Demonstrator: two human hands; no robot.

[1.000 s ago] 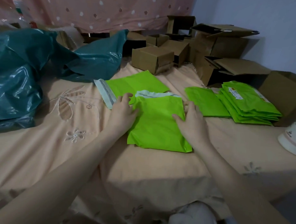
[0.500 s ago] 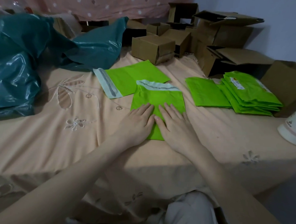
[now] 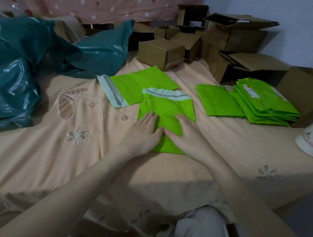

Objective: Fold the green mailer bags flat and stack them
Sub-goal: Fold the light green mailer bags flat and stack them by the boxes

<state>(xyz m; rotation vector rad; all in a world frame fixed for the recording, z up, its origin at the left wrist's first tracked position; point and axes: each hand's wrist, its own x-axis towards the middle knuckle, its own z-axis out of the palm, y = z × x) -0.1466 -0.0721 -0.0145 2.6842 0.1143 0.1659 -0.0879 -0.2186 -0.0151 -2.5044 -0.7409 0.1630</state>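
A bright green mailer bag (image 3: 167, 108) lies flat on the peach bedsheet in front of me, its white adhesive flap at the far end. My left hand (image 3: 143, 131) and my right hand (image 3: 184, 134) both press flat on its near half, fingers straight, thumbs almost touching. A second green mailer bag (image 3: 141, 83) lies behind it to the left, flap open. To the right lies one folded green bag (image 3: 218, 101) beside a stack of folded green bags (image 3: 266, 102).
Large teal plastic bags (image 3: 20, 69) are piled at the left. Several brown cardboard boxes (image 3: 161, 52) crowd the back and right. A white rounded object (image 3: 309, 141) sits at the right edge. The bed's near edge (image 3: 149, 203) drops toward my knee.
My hands, side by side on the bag half a second ago, have slid slightly apart and toward me over its near half. A second ago they held its sides.
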